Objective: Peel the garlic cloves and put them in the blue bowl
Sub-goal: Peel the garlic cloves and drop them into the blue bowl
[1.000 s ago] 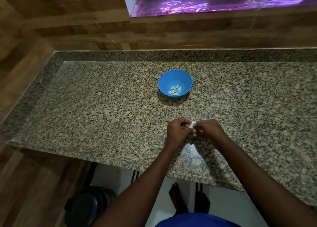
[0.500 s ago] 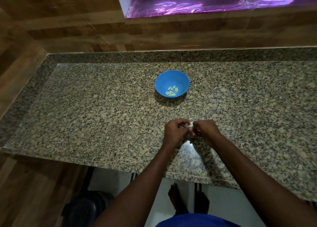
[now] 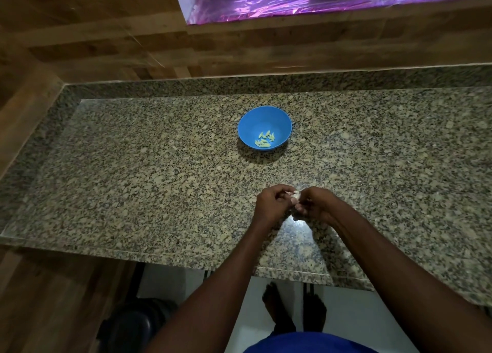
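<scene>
A small, pale, whitish garlic clove (image 3: pixel 295 193) is pinched between the fingertips of both hands, just above the near part of the counter. Only a sliver of it is seen between the fingers, so its long axis and the way it points cannot be told. The left hand (image 3: pixel 273 205) is curled around it from the left, and the right hand (image 3: pixel 315 205) is curled around it from the right, the two hands touching at the fingertips. A scrap of pale papery skin (image 3: pixel 297 211) is seen at the lower fingers of the right hand.

Farther back on the counter, well apart from the hands, a round blue plastic bowl (image 3: pixel 250 125) is set upright. A small heap of peeled, yellowish-green cloves (image 3: pixel 264 140) is held in its bottom; they are slim and pointed, and most are laid with their long axes slanting toward the far right.

The things are carried by a speckled beige-and-black granite counter (image 3: pixel 133 179) with a raised granite back edge. Behind it, a wall of brown wooden panels (image 3: pixel 106 33) is seen, and above that a ledge covered in shiny purple film (image 3: pixel 306 1). Below the counter edge, a white tiled floor (image 3: pixel 346 307), two bare feet (image 3: pixel 279 312) and a dark round bin (image 3: pixel 133 328) are shown.
</scene>
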Tool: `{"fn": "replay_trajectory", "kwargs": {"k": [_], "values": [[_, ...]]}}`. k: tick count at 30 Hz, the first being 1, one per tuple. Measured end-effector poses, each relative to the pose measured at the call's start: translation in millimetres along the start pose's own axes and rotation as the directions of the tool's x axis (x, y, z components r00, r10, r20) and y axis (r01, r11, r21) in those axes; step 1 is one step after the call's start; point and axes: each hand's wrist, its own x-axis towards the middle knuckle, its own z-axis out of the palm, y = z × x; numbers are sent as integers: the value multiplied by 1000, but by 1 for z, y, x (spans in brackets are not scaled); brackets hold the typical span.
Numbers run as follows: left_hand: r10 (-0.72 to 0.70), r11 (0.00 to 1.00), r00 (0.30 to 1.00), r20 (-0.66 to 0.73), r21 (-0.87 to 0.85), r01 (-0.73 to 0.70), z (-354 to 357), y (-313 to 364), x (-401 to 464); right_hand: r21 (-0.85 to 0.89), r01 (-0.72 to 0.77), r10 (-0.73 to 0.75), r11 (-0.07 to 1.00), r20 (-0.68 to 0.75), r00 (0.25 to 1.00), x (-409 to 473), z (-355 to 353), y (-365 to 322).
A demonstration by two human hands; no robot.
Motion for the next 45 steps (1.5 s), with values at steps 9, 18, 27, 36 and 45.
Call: {"fn": "replay_trajectory", "kwargs": {"k": [9,18,27,36,45], "values": [[-105,994,967,-234,17,112,0,-2,11,102,50,-54,994,33,998,3,-18,8],[193,912,954,-230,400,-88,8,5,0,124,159,-171,979,97,980,-3,-36,21],[2,999,998,-63,42,0,39,10,-17,234,70,-69,970,-13,998,-4,-40,26],[-101,985,995,-14,-143,98,29,12,-12,-495,347,-444,797,-89,892,-9,-61,37],[-64,998,991,119,10,63,29,13,-7,-806,522,-697,278,205,687,-12,-61,29]]}}
